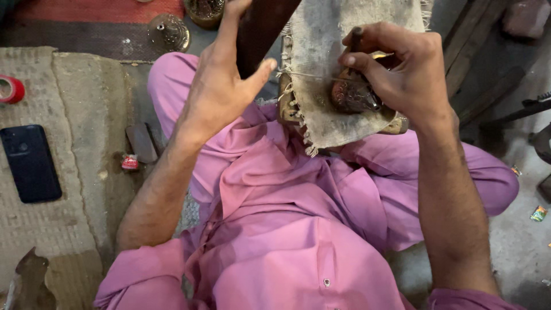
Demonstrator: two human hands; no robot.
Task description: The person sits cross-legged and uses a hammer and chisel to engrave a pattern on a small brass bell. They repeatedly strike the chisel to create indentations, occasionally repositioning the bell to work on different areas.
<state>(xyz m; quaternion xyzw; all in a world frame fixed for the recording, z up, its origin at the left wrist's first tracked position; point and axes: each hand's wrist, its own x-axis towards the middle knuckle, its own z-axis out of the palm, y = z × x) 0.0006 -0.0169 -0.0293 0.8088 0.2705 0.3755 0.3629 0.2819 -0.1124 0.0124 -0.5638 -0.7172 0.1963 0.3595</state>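
1. Head view shows you seated on the floor in pink clothes, both hands raised over a frayed cloth (321, 74) draped across your knees.
2. Your left hand (221, 86) is closed around a dark wooden bar (261, 31) that rises out of the top of the frame; the thumb points right, toward the cloth's edge.
3. Your right hand (402, 69) is closed in a pinch on a thin dark tool (356, 40), its tip pressed down at a small dark ornate piece (353, 95) that lies on the cloth, under your palm.
4. A taut thread (310, 76) runs across the cloth between the two hands. I cannot tell what it is tied to.
5. The piece sits near the cloth's lower right edge, over something brown and hard underneath.
6. Risks, as I judge them: the tool could skid off the curved piece and jab your left thumb, which sits close by along the thread line. Too much push could also shift the piece toward the cloth's edge, since nothing visible clamps it.
7. If your left hand loosens, the bar may tilt and slacken the thread.
8. On the mat to your left lie a phone (30, 163), a red tape roll (10, 89) and a small dark block (140, 143), all well apart from the work.
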